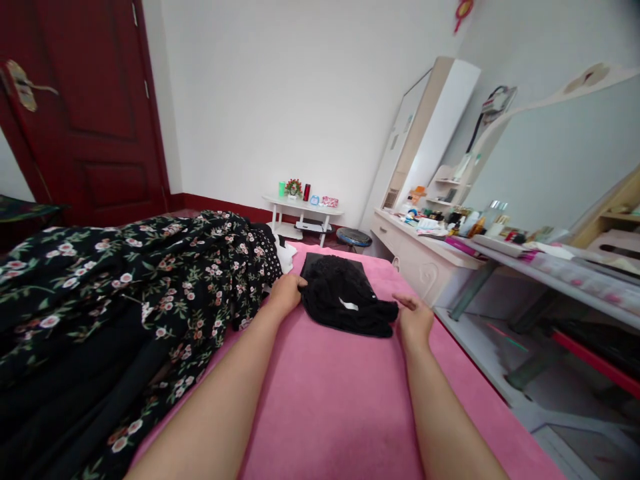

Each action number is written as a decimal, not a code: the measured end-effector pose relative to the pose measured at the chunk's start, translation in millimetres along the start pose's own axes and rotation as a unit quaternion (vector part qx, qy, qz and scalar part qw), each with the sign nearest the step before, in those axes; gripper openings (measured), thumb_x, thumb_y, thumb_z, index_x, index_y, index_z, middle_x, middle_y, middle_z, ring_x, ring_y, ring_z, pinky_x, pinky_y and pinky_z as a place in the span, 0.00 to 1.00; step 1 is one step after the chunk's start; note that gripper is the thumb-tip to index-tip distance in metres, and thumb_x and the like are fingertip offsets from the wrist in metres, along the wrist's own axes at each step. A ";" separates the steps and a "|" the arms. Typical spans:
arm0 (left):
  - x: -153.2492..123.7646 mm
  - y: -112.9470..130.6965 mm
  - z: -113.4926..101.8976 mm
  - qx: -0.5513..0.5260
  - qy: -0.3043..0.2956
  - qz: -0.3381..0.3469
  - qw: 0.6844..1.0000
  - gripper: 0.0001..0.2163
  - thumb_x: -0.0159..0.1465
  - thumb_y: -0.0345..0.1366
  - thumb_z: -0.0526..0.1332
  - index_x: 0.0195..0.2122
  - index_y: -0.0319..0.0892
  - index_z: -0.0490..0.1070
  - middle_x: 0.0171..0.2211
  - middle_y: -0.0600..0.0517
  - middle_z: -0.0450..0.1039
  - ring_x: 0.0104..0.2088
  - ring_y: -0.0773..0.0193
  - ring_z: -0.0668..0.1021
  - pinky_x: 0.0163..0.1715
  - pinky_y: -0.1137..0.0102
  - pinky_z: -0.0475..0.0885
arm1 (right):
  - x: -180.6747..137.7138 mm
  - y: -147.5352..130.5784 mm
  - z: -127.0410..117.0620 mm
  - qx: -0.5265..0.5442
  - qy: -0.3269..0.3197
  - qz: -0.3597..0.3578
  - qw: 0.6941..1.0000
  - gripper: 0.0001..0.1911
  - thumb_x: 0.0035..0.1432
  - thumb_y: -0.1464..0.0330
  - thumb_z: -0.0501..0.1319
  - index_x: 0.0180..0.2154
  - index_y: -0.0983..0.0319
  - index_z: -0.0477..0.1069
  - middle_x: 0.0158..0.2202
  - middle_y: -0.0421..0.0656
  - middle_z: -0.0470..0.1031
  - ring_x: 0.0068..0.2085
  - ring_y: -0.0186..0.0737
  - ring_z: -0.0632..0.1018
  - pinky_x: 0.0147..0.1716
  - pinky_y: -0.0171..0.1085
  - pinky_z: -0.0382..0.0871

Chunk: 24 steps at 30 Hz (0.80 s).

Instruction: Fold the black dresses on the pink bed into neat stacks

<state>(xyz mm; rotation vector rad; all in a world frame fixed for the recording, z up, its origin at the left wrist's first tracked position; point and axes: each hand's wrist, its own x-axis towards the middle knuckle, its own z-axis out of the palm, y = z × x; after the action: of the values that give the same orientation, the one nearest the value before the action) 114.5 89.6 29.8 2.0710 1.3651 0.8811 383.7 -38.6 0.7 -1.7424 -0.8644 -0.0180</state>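
Note:
A black garment with a small white label lies folded or bunched on the pink bed cover. Under its far side shows a flat, dark grey-black piece, whose kind I cannot make out. My left hand is closed at the garment's left edge, thumb and fingers pinching the cloth. Beside the right end of the garment is my right hand, its fingers stretched out and apart. Whether it touches the cloth is hard to tell.
Black floral clothes are heaped along the left of the bed. To the right stand a cream dressing table with cosmetics and a grey-framed desk. A small white table and a round stool are beyond the bed.

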 end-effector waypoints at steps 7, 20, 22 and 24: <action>-0.4 43.7 -10.0 -0.007 0.159 0.145 0.977 0.16 0.63 0.31 0.50 0.47 0.46 0.74 0.50 0.52 0.73 0.52 0.61 0.72 0.53 0.68 0.64 | -9.8 -74.4 -0.6 -0.087 0.113 -0.170 0.975 0.24 0.60 0.62 0.49 0.56 0.62 0.64 0.56 0.49 0.67 0.58 0.45 0.65 0.57 0.46 0.56; -19.3 22.9 35.5 0.120 -0.065 0.101 0.986 0.17 0.66 0.44 0.49 0.40 0.48 0.78 0.48 0.50 0.75 0.51 0.56 0.73 0.49 0.64 0.66 | -40.3 -44.7 30.1 -0.320 -0.147 -0.137 0.926 0.19 0.63 0.58 0.47 0.41 0.56 0.74 0.50 0.42 0.73 0.51 0.44 0.71 0.46 0.41 0.65; -16.9 23.9 31.4 0.113 -0.043 0.048 0.992 0.18 0.66 0.45 0.49 0.34 0.47 0.78 0.41 0.48 0.78 0.43 0.56 0.77 0.41 0.66 0.69 | -38.5 -45.1 27.1 -0.308 -0.122 -0.112 0.937 0.16 0.61 0.60 0.49 0.36 0.57 0.74 0.45 0.42 0.75 0.47 0.43 0.73 0.42 0.39 0.66; -16.3 23.6 28.4 0.118 -0.007 0.024 0.993 0.15 0.64 0.44 0.51 0.34 0.47 0.78 0.39 0.49 0.78 0.41 0.56 0.77 0.37 0.67 0.70 | -36.5 -42.9 25.1 -0.308 -0.081 -0.082 0.944 0.14 0.58 0.60 0.53 0.40 0.58 0.73 0.45 0.44 0.74 0.47 0.44 0.73 0.41 0.38 0.67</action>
<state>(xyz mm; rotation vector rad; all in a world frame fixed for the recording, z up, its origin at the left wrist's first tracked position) 145.2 64.0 23.8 2.2904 1.4802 0.7537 323.2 -32.9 11.5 -2.2686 -1.2120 -0.2871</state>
